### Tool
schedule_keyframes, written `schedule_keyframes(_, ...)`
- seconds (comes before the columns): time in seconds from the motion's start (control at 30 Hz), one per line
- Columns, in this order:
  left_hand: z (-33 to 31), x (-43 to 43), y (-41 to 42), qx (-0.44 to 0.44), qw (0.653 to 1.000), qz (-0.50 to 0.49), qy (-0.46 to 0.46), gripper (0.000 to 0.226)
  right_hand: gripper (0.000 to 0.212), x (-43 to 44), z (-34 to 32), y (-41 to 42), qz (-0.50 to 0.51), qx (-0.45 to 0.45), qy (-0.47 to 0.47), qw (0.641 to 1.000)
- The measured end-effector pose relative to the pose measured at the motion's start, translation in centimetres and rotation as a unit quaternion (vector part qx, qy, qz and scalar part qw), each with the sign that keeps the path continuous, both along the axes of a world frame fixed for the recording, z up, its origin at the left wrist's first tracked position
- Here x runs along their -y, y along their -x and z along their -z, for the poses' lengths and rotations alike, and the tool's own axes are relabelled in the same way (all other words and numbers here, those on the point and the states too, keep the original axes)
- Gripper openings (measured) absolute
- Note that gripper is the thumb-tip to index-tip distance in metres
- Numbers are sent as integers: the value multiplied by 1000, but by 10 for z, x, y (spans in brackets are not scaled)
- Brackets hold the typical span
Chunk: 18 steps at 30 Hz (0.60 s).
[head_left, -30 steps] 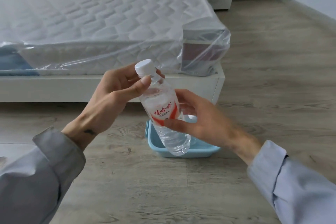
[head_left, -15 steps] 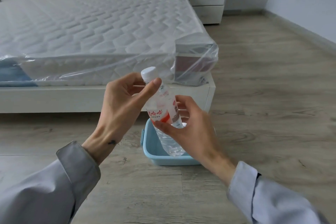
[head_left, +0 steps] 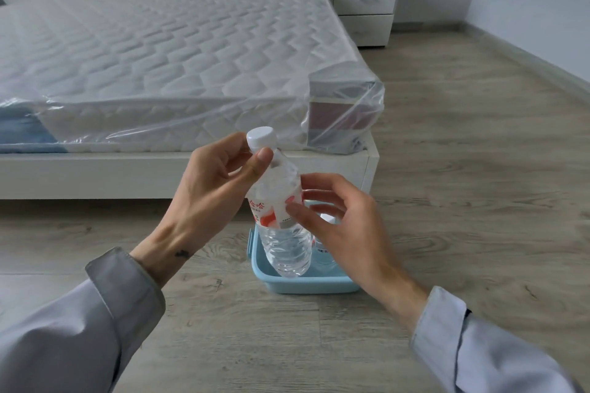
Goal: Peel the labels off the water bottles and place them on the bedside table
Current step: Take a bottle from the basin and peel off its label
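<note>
A clear water bottle (head_left: 285, 242) with a white cap and a red-and-white label (head_left: 271, 207) is held nearly upright above a light blue basin (head_left: 306, 284) on the floor. My left hand (head_left: 210, 191) grips the bottle's neck just under the cap, thumb in front. My right hand (head_left: 341, 226) pinches the label's edge with thumb and fingers at the bottle's right side. Another bottle (head_left: 324, 254) stands in the basin, mostly hidden behind my right hand. The white bedside table (head_left: 364, 3) stands at the far right of the bed.
A bed with a plastic-wrapped quilted mattress (head_left: 178, 54) and white frame (head_left: 127, 172) fills the left and centre. Grey wood flooring (head_left: 479, 169) runs along its right side to the bedside table. A wall and skirting board (head_left: 542, 57) border the right.
The view has tilted up, showing the headboard and the whole bedside table. The bottle has turned more upright, and my right thumb has moved onto the label's edge.
</note>
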<state>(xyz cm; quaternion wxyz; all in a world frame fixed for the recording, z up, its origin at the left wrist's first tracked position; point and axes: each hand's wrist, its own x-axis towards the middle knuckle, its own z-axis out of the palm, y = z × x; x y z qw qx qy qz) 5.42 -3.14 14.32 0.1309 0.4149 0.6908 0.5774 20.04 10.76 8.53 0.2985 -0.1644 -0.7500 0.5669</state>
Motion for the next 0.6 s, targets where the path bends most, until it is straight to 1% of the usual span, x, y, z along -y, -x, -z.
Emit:
schedule_keyframes(0.07, 0, 1, 3, 3, 1000, 18, -10, 34, 38, 0, 1, 0, 7, -12, -3, 1000)
schedule_keyframes(0.17, 0, 2, 7, 7, 998, 50, -27, 34, 39, 0, 1, 1, 13, -33, -4, 999)
schedule_keyframes(0.27, 0, 3, 11, -8, 996, 77, -33, 33, 41, 1, -1, 1, 6, -53, -7, 999)
schedule_keyframes(0.37, -2, 4, 14, -26, 995, 90, -33, 35, 35, 1, -3, 0, 5, -71, -5, 997)
schedule_keyframes(0.5, -3, 7, 16, -33, 993, 102, -41, 35, 24, 0, -4, -1, 5, -70, -2, 998)
schedule_keyframes(0.6, -4, 8, 18, -27, 991, 117, -50, 35, 23, -1, -7, 0, -21, -60, 3, 998)
